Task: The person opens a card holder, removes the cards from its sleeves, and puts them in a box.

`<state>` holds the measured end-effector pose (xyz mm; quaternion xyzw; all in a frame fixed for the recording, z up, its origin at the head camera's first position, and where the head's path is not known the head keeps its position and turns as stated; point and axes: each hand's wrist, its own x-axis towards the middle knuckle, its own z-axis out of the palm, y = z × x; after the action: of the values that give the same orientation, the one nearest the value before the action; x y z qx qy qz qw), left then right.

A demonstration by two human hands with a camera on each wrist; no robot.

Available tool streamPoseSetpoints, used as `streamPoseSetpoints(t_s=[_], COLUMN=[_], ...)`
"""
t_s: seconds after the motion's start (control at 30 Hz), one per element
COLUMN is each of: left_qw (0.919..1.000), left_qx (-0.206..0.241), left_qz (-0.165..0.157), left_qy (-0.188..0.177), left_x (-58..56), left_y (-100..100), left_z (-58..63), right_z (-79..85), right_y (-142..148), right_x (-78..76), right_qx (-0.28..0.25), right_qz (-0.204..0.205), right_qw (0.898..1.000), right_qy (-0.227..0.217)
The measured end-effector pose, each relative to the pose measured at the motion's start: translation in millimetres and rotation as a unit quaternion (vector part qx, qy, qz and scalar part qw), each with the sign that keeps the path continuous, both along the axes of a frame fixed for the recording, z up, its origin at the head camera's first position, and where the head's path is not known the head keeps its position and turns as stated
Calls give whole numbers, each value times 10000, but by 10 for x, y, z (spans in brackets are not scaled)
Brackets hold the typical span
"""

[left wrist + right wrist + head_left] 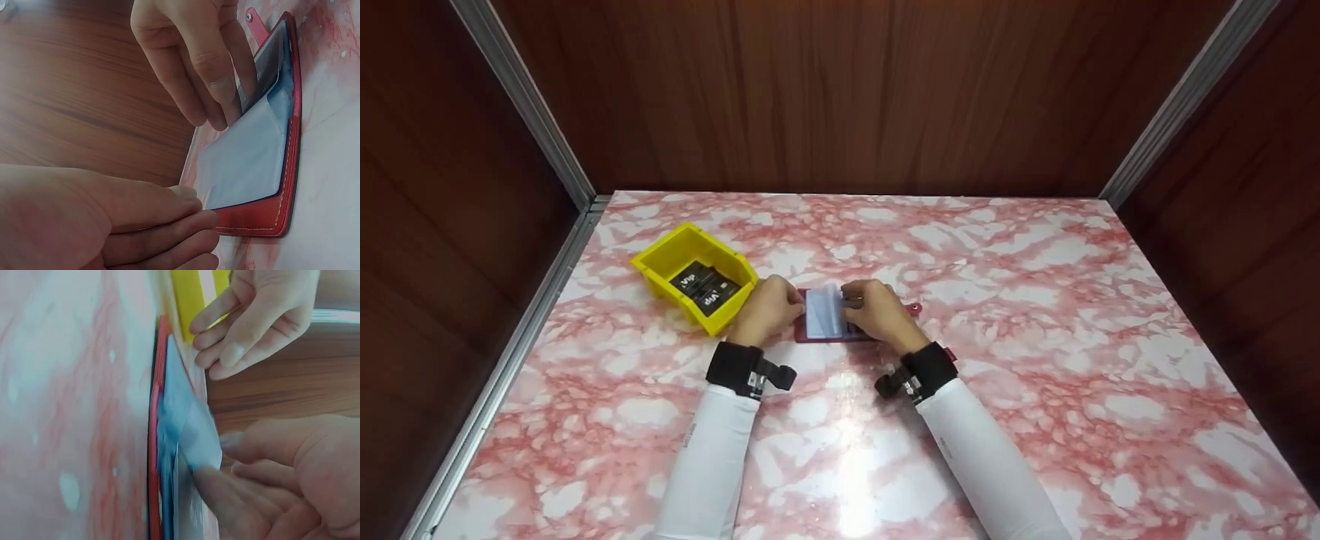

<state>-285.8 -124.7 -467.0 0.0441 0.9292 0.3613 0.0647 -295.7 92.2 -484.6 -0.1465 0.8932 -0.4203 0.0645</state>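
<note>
A red card holder (801,331) lies opened on the table, its snap strap (914,308) sticking out to the right. Its clear plastic sleeves (242,163) stand partly lifted from the red cover. My right hand (877,309) pinches the raised edge of a sleeve between thumb and fingers. Beside those fingers, a dark card (188,500) shows in the holder. At the holder's left end is my left hand (771,304), its fingers loosely extended and holding nothing; the fingertips are close to the sleeve's corner, and whether they touch it I cannot tell.
Just left of my left hand stands a yellow bin (664,289) with several black cards (706,287) in it. The table (1035,337) has a red and white marbled top. Brown wood-look panels (847,97) enclose the back and sides.
</note>
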Motion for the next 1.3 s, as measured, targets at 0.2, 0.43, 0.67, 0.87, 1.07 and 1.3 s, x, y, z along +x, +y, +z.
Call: streamPoseSetpoints(t_s=[0.2,0.43,0.67,0.87,1.07,1.3], left_qw=[10000,10000,10000,9999,9999,9999], left_qx=[24,-5,37,99,104,122], left_qz=[13,3,26,64,94,49], left_qy=[-75,-53,30,-8,80,111], left_x=[-7,0,14,7,-5,-23], left_y=[-7,-18,-39,-56,-64,-66], left_z=[12,38,53,61,49,54], right_z=[27,57,62,59,34,15], right_y=[-8,-6,-60,-107,-142,-177], right_x=[3,8,15,49,71,121], right_qx=[-658,-1266,-1551,-1155,-645,128], right_qz=[-219,-532,-158,404,1165,956], right_qw=[9961,9846,9837,9914,9910,9948], right_qy=[-542,-1084,-894,-454,-105,316])
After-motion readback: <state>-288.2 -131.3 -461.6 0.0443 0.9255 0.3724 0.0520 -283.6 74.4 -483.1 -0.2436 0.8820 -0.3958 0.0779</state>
